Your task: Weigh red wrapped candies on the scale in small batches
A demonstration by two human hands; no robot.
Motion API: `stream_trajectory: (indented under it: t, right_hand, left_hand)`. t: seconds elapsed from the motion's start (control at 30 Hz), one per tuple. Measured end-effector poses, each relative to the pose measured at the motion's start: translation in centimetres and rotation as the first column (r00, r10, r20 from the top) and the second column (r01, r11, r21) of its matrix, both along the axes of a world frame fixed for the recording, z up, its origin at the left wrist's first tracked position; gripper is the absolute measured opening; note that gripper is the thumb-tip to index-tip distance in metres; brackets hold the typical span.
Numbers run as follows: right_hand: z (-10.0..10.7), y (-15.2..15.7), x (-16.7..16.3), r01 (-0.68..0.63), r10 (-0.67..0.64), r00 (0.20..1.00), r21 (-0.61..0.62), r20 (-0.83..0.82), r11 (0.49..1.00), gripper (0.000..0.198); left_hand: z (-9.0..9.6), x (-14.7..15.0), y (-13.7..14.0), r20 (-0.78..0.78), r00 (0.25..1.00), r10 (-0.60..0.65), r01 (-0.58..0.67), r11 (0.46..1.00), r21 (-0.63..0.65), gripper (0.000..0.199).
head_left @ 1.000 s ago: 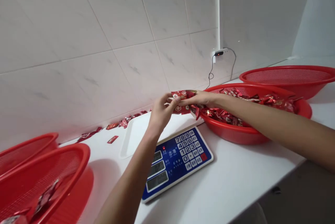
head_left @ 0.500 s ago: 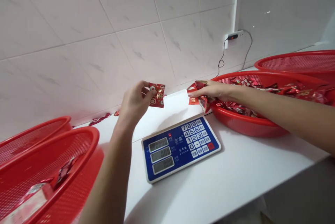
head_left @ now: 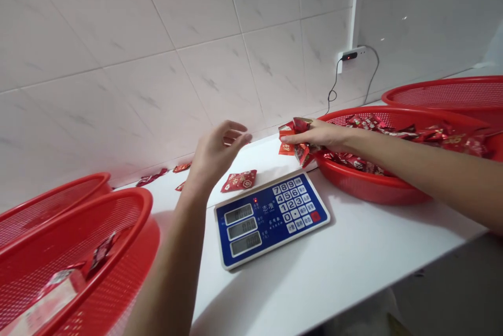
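Observation:
My left hand (head_left: 220, 151) is above the white pan of a weighing scale (head_left: 271, 218), its fingers apart and holding nothing. Just below it a red snack packet (head_left: 239, 181) with gold and white print lies on the pan, near the blue keypad panel. My right hand (head_left: 314, 137) grips several small red packets (head_left: 296, 142) in a bunch, over the pan's right end and beside the rim of a red basket (head_left: 365, 194). That basket holds many similar wrapped packets. The scale's display digits are too faint to read surely.
More red baskets stand at the left (head_left: 137, 220) and the back right (head_left: 444, 87); the near left one holds a few packets. Loose red packets (head_left: 153, 176) lie along the tiled wall. A plugged-in adapter (head_left: 349, 56) with a cable hangs on the wall.
My left hand has let go of the red packet, which now lies on the scale pan. The hand has risen slightly rightward, fingers spread. My right hand has barely moved.

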State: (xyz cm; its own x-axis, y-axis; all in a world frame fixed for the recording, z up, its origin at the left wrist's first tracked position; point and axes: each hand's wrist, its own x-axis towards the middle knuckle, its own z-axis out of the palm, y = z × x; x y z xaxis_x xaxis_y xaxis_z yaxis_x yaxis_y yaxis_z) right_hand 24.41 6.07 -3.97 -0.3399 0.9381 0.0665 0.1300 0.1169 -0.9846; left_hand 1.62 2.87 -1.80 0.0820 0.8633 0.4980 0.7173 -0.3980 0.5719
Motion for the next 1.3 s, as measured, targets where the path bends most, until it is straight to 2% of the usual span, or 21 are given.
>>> stream_trajectory:
  t: [0.1, 0.2, 0.33, 0.4, 0.47, 0.57, 0.63, 0.7, 0.87, 1.0, 1.17, 1.23, 1.3]
  right_hand:
    - [0.0, -0.1, -0.3, -0.047, 0.055, 0.996, 0.130, -0.066, 0.990, 0.027]
    - [-0.1, -0.3, -0.7, -0.076, 0.082, 0.996, 0.186, -0.025, 0.980, 0.030]
    - [-0.4, -0.5, -0.7, -0.137, 0.132, 0.990, 0.182, 0.039, 0.974, 0.032]
    - [-0.4, -0.5, -0.8, -0.130, 0.128, 0.991, 0.185, 0.026, 0.974, 0.028]
    - [-0.2, -0.5, -0.9, -0.036, 0.037, 0.999, 0.156, -0.003, 0.987, 0.024]
    - [0.0, -0.5, -1.2, 0.107, -0.103, 0.993, 0.089, -0.050, 0.990, 0.025]
    - [0.1, -0.5, -1.3, 0.142, -0.136, 0.988, 0.074, -0.076, 0.987, 0.023]
    - [0.1, -0.6, -1.3, 0.161, -0.156, 0.985, 0.070, -0.072, 0.984, 0.021]
    - [0.2, -0.9, -1.3, 0.148, -0.144, 0.988, 0.066, -0.064, 0.987, 0.021]
    - [0.0, -0.5, -1.3, 0.136, -0.131, 0.989, 0.073, -0.065, 0.988, 0.022]
    - [-0.8, 0.6, -1.0, 0.112, -0.105, 0.989, 0.059, -0.107, 0.992, 0.021]
    - [-1.0, 0.7, -0.9, 0.088, -0.079, 0.989, 0.066, -0.123, 0.994, 0.021]
    - [-1.1, 0.7, -0.9, 0.059, -0.049, 0.990, 0.067, -0.136, 0.996, 0.024]
  left_hand:
    - [-0.9, 2.5, -0.8, 0.169, 0.956, -0.238, 0.259, 0.959, -0.117, 0.029]
    - [-2.2, 4.6, -1.1, 0.288, 0.913, -0.290, 0.349, 0.920, -0.177, 0.019]
    - [-2.6, 4.9, -0.7, 0.305, 0.913, -0.271, 0.342, 0.916, -0.210, 0.018]
    - [-2.1, 3.9, -0.3, 0.184, 0.954, -0.236, 0.273, 0.938, -0.212, 0.019]
    - [-1.7, 2.4, 0.3, 0.003, 0.991, -0.131, 0.129, 0.974, -0.185, 0.016]
    - [-1.5, 0.3, 1.2, -0.201, 0.979, 0.040, -0.069, 0.988, -0.141, 0.009]
    - [-1.7, -0.8, 1.7, -0.270, 0.961, 0.055, -0.107, 0.977, -0.183, 0.006]
    - [-1.6, -1.5, 1.8, -0.326, 0.945, 0.029, -0.109, 0.967, -0.230, 0.007]
    - [-0.1, -2.6, 0.8, -0.432, 0.900, -0.054, -0.085, 0.951, -0.297, 0.026]
    - [0.3, -2.9, 0.3, -0.459, 0.869, -0.184, -0.034, 0.904, -0.427, 0.017]
    - [-0.1, -3.1, 1.0, -0.430, 0.893, -0.131, -0.035, 0.933, -0.358, 0.013]
    - [-0.2, -2.1, 0.6, -0.393, 0.914, -0.103, -0.030, 0.948, -0.318, 0.020]
    - [-0.6, -0.1, -0.2, -0.273, 0.953, -0.128, 0.049, 0.959, -0.279, 0.032]
